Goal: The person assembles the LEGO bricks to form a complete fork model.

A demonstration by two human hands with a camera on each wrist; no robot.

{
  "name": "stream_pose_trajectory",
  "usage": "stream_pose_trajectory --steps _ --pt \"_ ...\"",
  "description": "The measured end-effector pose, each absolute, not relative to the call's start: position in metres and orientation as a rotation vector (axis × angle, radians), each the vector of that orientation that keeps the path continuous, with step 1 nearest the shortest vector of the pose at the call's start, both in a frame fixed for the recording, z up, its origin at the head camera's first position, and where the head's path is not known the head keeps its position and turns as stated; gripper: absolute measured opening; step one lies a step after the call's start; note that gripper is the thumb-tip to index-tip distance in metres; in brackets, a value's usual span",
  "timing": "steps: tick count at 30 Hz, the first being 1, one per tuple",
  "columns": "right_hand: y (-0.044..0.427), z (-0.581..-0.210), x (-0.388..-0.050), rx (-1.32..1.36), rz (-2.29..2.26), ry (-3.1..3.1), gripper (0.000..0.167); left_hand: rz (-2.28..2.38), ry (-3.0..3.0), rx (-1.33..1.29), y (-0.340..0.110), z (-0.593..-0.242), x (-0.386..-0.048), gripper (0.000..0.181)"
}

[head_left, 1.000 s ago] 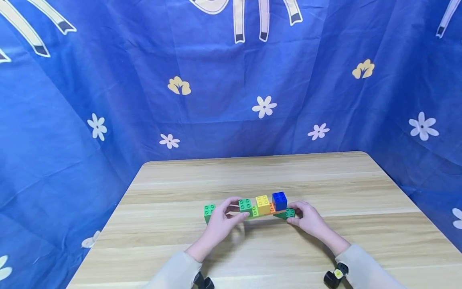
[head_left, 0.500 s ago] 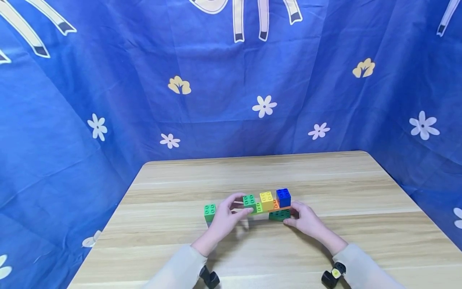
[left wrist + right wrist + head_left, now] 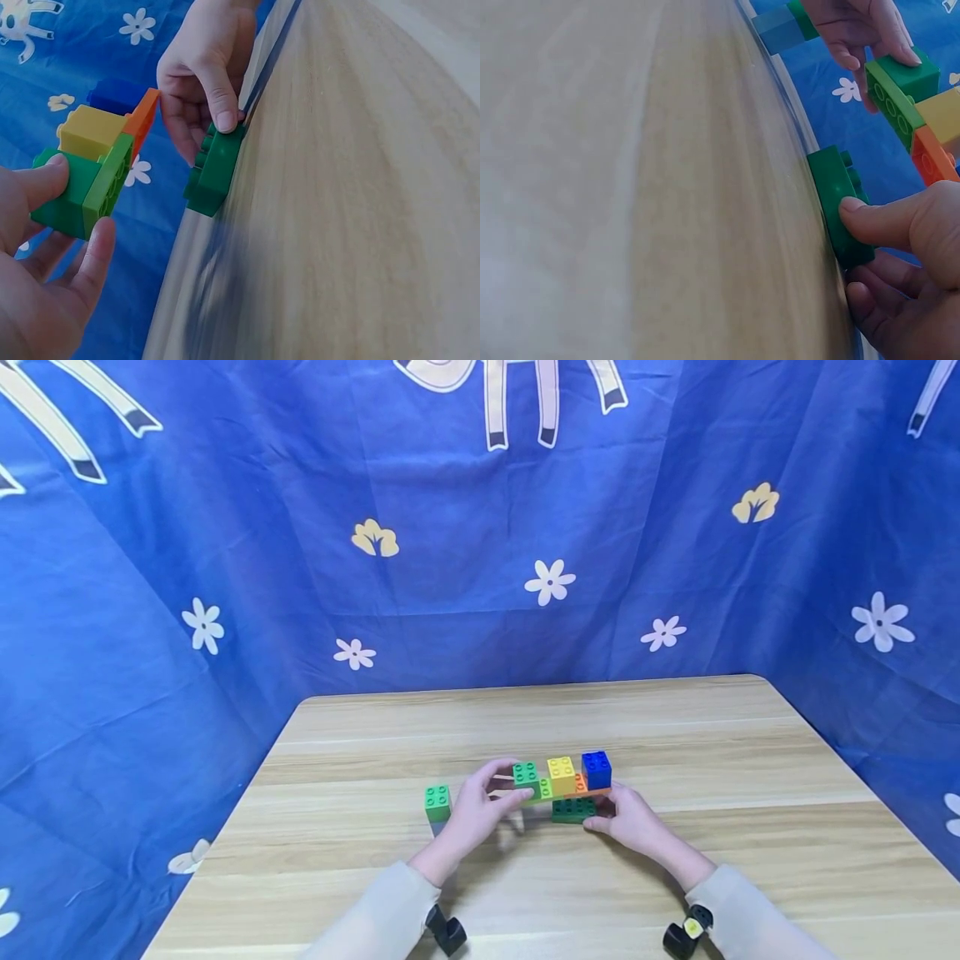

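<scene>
One block row (image 3: 561, 778) sits pinched in the left hand (image 3: 477, 810), above the brick (image 3: 572, 812) the right hand (image 3: 632, 821) pinches and partly hides.

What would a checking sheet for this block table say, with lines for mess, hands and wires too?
Surface: pale wood-grain tabletop.
Job's things: lime-and-orange plastic strip bearing a green square plastic block, a yellow square plastic block and a blue square plastic block, held above the surface; dark green rectangular plastic brick, lower down.
Clutter: nothing seen, except a separate bright green plastic block on a light blue plastic block, standing to the left.
Grips: left hand pinches the strip's green-block end; right hand pinches the dark green brick.
Cables: nothing seen.
Surroundings: blue fabric backdrop printed with white flowers.
</scene>
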State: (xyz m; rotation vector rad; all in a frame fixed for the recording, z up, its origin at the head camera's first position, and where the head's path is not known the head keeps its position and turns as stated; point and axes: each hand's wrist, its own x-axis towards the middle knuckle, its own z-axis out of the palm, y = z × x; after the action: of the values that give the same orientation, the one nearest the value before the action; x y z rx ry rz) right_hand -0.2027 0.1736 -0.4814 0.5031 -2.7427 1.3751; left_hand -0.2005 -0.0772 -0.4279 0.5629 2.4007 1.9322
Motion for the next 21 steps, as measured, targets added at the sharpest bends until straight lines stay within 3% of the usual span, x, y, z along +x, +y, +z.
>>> stream_pose_trajectory --steps 6,21 --pt "0.175 -0.483 -0.204 0.479 1.345 -2.746 0.031 1.941 2.378 0.568 -0.073 -0.419 -0.197 0.043" --pt "0.186 -0.487 -0.204 0.482 1.579 -2.680 0.042 2.017 2.228 0.499 -0.068 -0.426 -0.205 0.048"
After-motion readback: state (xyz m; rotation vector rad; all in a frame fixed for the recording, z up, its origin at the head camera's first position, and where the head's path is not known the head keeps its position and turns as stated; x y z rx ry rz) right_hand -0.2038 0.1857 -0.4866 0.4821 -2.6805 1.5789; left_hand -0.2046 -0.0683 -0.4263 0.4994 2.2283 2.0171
